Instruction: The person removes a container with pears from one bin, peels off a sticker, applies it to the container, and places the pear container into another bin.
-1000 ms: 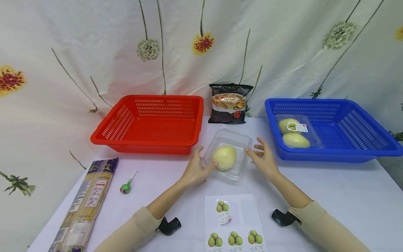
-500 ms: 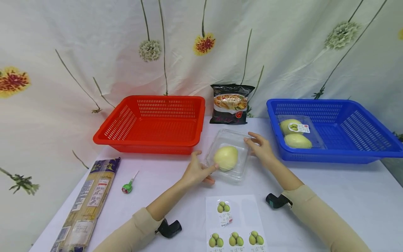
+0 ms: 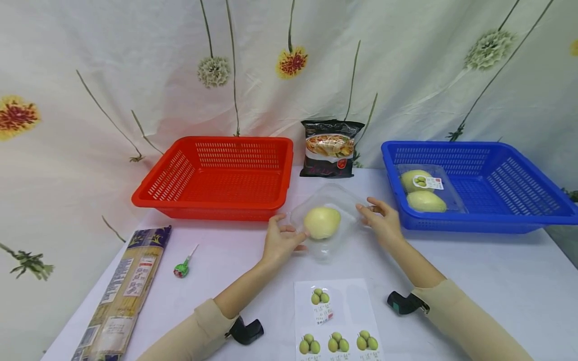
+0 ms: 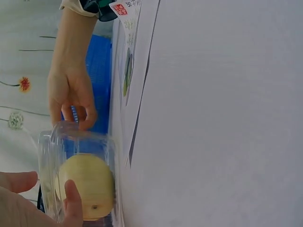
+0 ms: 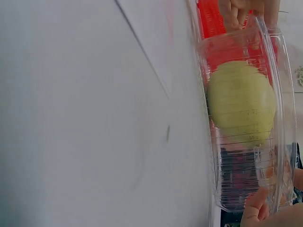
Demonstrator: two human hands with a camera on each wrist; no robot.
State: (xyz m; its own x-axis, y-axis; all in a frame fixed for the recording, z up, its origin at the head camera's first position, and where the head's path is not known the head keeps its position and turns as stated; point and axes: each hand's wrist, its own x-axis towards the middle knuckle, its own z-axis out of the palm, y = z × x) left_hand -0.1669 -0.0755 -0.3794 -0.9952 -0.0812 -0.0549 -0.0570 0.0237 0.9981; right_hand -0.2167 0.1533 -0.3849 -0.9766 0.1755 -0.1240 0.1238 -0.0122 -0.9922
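- Left hand [image 3: 281, 244]: gripping the left side of the clear container [image 3: 349, 203], thumb near the fruit, fingers curled at the edge.
- Right hand [image 3: 384, 220]: pinching the container's right side between thumb and fingers.
- Container: held between my two hands, over the middle of the white table [image 3: 226, 296]. Can't tell if its base touches the cloth.
- Inside it: one pale yellow-green fruit [image 3: 322, 222], nearer my left hand.
- Red basket [image 3: 207, 205] left of the container, blue basket [image 3: 487, 220] right of it.
- Blue basket's left end holds a clear pack [image 3: 451, 193] with two similar fruits and a label on it.
- Black food packet [image 3: 328, 155] stands behind the container, against the flowered backdrop [image 3: 149, 40].
- Label sheet [image 3: 349, 296] with printed green fruit lies on my side of the container, between my forearms.
- Far left: green-wrapped lollipop [image 3: 181, 269], then a long noodle bag [image 3: 124, 291] lying flat.
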